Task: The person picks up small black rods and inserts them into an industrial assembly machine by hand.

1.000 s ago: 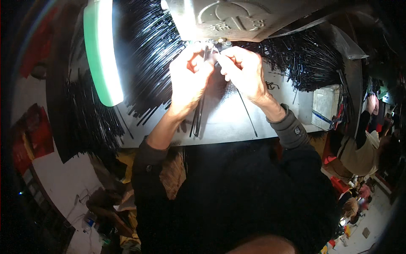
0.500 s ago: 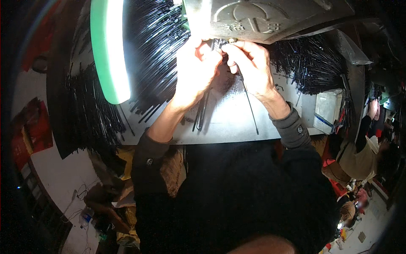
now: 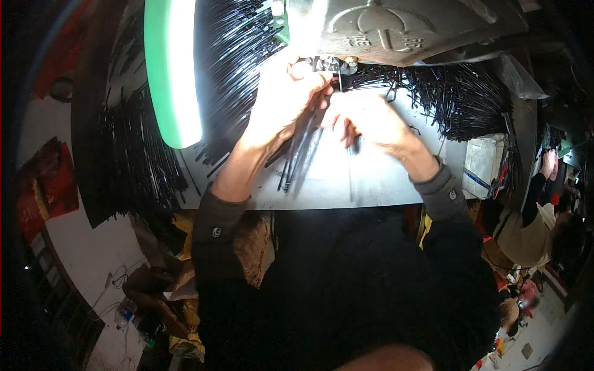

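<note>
My left hand (image 3: pixel 281 93) is closed around several thin black rods (image 3: pixel 293 162), whose lower ends slant down toward the worktable's front edge. Its fingertips are beside the small metal jaws (image 3: pixel 348 65) under the machine's grey metal cover (image 3: pixel 377 28). My right hand (image 3: pixel 366 117), smeared by motion, is a little below and right of those jaws. Its fingers are pinched around a single thin rod (image 3: pixel 351 179), which hangs down faint and blurred. Glare from the lamp washes out both hands.
A bright green-edged lamp (image 3: pixel 170 80) stands at the left. Piles of black rods lie behind it (image 3: pixel 238 74), left of it (image 3: pixel 139 154) and at the right (image 3: pixel 461 99). A pale box (image 3: pixel 484 162) sits on the white tabletop (image 3: pixel 322 195). Another person (image 3: pixel 526 235) is at the far right.
My right hand has moved down, away from the metal jaws, with its rod. My left hand stays near the jaws with its rods. The whole view has shifted slightly.
</note>
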### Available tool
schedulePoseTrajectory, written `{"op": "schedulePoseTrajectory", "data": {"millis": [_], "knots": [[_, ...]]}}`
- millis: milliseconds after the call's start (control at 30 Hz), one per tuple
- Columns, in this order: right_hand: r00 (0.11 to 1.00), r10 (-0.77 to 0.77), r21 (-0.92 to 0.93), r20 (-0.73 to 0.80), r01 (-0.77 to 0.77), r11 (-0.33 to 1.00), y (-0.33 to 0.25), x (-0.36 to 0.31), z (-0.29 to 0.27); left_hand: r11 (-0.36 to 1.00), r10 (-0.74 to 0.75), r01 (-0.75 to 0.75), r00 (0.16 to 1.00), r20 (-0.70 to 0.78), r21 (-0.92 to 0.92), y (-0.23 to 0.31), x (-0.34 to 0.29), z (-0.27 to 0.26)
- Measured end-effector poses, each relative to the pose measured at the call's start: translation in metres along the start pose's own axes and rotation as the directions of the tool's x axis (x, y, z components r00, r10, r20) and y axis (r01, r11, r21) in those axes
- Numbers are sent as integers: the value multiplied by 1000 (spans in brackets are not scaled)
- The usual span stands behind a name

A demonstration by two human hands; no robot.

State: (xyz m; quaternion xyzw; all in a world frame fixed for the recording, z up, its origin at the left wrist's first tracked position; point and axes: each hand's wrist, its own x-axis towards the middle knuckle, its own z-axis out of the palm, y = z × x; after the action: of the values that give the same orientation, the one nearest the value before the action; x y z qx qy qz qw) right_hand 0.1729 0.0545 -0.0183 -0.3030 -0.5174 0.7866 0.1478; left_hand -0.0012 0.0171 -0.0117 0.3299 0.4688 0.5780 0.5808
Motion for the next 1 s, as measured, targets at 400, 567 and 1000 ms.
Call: {"op": "schedulePoseTrajectory", "data": {"millis": [400,567,1000], "knots": [[997,77,-43,-6,-77,996,-10,3,5,983,138,-149,984,-110,-104,0,8,17],[999,20,-208,-34,-26,978,-8,3,4,995,92,-95,987,-129,-17,-2,5,16],[1000,24,-11,-17,-24,1000,-14,-1,13,989,123,-134,980,-155,-62,-4,16,19]]}}
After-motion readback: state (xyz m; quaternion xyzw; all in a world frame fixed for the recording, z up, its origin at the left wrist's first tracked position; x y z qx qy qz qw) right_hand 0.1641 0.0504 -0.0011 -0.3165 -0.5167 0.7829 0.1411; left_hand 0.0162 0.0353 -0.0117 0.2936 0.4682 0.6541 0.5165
